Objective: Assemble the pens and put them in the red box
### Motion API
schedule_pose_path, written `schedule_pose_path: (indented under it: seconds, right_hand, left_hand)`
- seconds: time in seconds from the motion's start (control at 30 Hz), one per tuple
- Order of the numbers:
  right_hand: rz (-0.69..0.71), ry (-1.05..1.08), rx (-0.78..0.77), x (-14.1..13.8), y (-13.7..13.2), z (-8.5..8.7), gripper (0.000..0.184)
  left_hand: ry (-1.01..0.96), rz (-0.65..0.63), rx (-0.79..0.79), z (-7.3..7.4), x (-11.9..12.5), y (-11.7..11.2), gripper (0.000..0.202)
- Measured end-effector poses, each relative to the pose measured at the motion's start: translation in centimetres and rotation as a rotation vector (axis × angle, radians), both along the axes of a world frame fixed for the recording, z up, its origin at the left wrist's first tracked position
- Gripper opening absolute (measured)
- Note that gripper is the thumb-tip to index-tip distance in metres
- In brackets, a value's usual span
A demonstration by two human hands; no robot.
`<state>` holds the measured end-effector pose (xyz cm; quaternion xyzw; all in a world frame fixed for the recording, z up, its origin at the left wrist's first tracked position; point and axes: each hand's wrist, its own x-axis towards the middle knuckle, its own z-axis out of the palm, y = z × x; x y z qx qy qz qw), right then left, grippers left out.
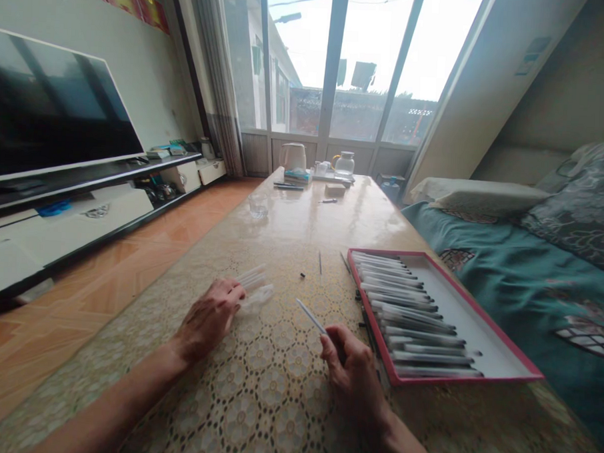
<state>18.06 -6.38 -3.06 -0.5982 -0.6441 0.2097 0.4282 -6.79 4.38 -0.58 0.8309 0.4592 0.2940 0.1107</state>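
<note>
My right hand [351, 362] is closed around a slim whitish pen [310, 316], its pointed end slanting up and to the left above the tabletop. On the left, the curled fingers of my left hand [211, 313] pinch at the near ends of a small pile of clear plastic pen tubes [252, 278]. Exactly how many tubes they grip is hidden. Between the hands and farther back lie a small black cap [302, 275] and a thin dark refill [320, 263]. Beside my right hand, a pink-rimmed box lid [472, 297] holds a row of many pens [408, 311] with translucent barrels and dark ends.
Several dark pieces [363, 316] lie along the lid's left side. Farther down the patterned table [284, 413] stand a drinking glass [258, 207], a kettle [293, 157], a glass jug [345, 164] and a small box [335, 189]. A sofa [481, 241] borders the right.
</note>
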Motion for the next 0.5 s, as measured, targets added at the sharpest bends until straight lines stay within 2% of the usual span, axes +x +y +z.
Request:
schedule_pose_path:
  seconds: [0.07,0.13,0.23,0.3,0.37,0.5]
  right_hand:
    - [0.0,-0.005,0.017,0.1,0.0,0.0,0.024]
    - [0.005,-0.022,0.071,0.2,-0.1,0.2,0.021]
    - [0.016,-0.081,0.156,0.5,-0.4,0.7,0.018]
    - [0.025,-0.141,0.157,0.7,-0.6,1.2,0.015]
    - [0.025,-0.212,0.148,0.8,-0.8,1.7,0.013]
    - [0.028,-0.338,0.154,0.8,-0.9,2.2,0.012]
  left_hand:
    - [-0.071,0.015,-0.004,0.4,0.5,-0.9,0.015]
    - [-0.234,0.031,-0.085,0.8,1.5,-2.3,0.014]
    - [-0.412,0.013,-0.354,1.0,3.6,-4.5,0.013]
    - [-0.58,0.0,-0.624,0.7,4.6,-5.6,0.018]
    - [-0.746,-0.006,-0.8,0.1,5.1,-6.0,0.018]
    - [-0.939,0.004,-0.926,-0.8,4.8,-5.9,0.018]
